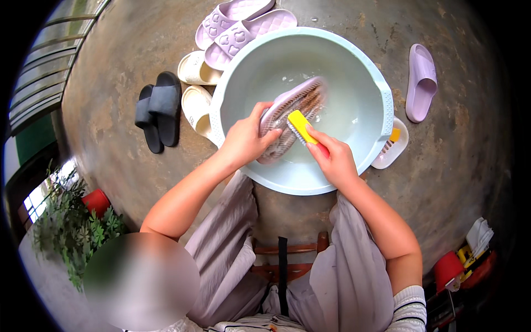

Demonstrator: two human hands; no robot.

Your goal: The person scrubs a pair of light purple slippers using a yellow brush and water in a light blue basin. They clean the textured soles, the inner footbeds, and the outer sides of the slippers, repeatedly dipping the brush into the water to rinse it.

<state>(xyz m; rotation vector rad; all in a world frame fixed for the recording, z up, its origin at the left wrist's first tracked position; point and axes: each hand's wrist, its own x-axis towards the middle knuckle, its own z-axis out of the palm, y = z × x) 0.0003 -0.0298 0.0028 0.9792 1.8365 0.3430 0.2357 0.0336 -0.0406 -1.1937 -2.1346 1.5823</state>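
Over the pale blue basin (301,187) my left hand (247,138) grips a light purple slipper (283,110) by its side, thumb on the sole. The sole faces up, with brown dirt in its grooves. In my right hand (333,160) is a yellow and red scrub brush (302,123), its white bristles against the sole or just beside it; which, I cannot tell. Cloudy water (345,110) with a few bubbles lies in the basin below the slipper.
Left of the basin lie cream slippers (197,108) and dark slippers (166,105). Purple slippers (243,33) lie behind it. At right are a single purple slipper (422,83) and a white soap dish (394,146). A leafy plant (77,227) stands at lower left, red containers (448,271) at lower right.
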